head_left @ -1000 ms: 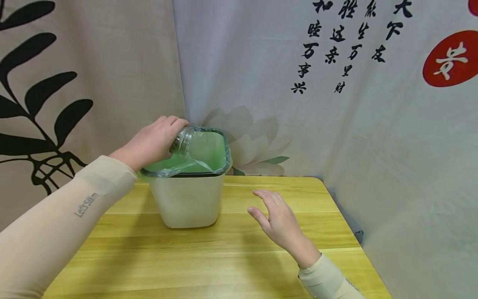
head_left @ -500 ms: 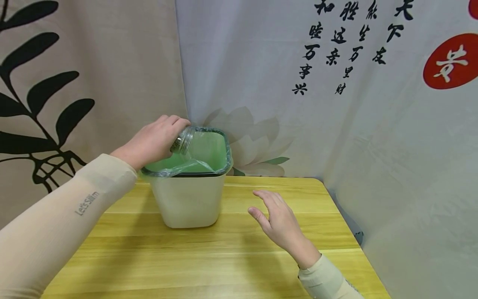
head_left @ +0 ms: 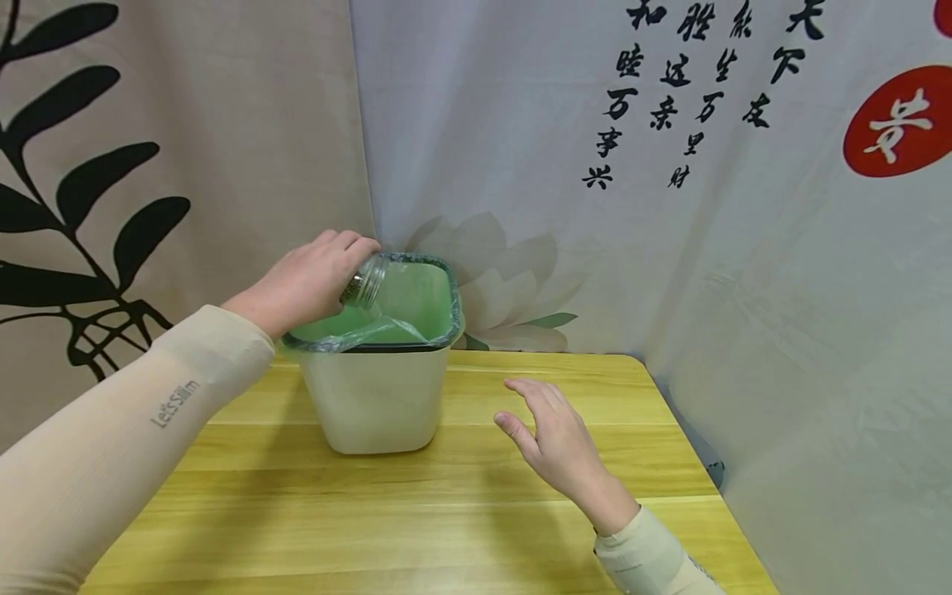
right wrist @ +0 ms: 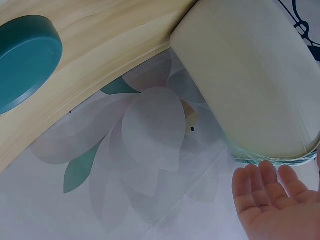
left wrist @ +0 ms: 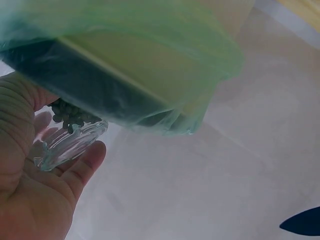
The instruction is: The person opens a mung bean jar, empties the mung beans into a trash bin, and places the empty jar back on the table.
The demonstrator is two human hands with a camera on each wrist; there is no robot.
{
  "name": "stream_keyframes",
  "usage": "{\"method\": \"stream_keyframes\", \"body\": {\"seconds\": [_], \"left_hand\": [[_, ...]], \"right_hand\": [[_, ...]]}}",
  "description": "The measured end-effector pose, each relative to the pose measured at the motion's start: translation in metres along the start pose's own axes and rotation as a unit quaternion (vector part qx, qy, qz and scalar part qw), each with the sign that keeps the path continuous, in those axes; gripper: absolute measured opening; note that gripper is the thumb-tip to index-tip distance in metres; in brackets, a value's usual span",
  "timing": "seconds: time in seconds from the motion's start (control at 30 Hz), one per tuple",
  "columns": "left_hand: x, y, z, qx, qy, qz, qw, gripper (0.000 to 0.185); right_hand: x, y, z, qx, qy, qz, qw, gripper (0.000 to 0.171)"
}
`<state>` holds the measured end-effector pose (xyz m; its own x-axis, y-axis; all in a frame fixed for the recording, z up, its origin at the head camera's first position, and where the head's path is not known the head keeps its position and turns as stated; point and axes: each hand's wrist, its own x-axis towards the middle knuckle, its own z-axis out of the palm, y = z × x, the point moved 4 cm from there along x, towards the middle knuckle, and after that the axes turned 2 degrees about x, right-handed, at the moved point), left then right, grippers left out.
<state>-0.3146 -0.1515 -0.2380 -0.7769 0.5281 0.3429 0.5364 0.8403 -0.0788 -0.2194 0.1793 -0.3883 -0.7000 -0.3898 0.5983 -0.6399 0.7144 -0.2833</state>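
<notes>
Clear glass jar (head_left: 363, 283) with small dark green bits inside, tipped on its side, mouth over the bin's open top. Held in the left hand (head_left: 301, 283), fingers curled round the jar's body, thumb under it; so the left grip clamped on the jar. From the left wrist view, jar (left wrist: 67, 137) lying across the palm of the left hand (left wrist: 35, 185), dark bits near the mouth, right next to the bin's rim.

Under the jar, a cream square plastic bin (head_left: 375, 397) with a thin green plastic bag liner (head_left: 412, 302) folded over its rim. Standing on the yellow wooden counter (head_left: 461, 529), near the back edge, close to the cloth wall.

Right hand (head_left: 554, 442) low over the counter, just to the right of the bin, not touching it. Fingers straight and spread apart, holding nothing. From the right wrist view, same right hand (right wrist: 272, 202) with loose flat fingers, close by the bin's rim.

Round teal lid (right wrist: 25, 60) lying flat on the counter, seen from the right wrist view only.

Behind, a pale cloth backdrop (head_left: 669, 248) with black writing, a red circle and a soft flower print.
</notes>
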Motion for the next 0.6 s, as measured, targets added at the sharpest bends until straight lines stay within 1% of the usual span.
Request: {"method": "stream_keyframes", "body": {"seconds": [0.6], "left_hand": [[0.0029, 0.0036, 0.0005, 0.008, -0.006, 0.012, 0.9999, 0.08]], "right_hand": [[-0.0019, 0.001, -0.0017, -0.002, -0.004, 0.005, 1.0, 0.051]]}}
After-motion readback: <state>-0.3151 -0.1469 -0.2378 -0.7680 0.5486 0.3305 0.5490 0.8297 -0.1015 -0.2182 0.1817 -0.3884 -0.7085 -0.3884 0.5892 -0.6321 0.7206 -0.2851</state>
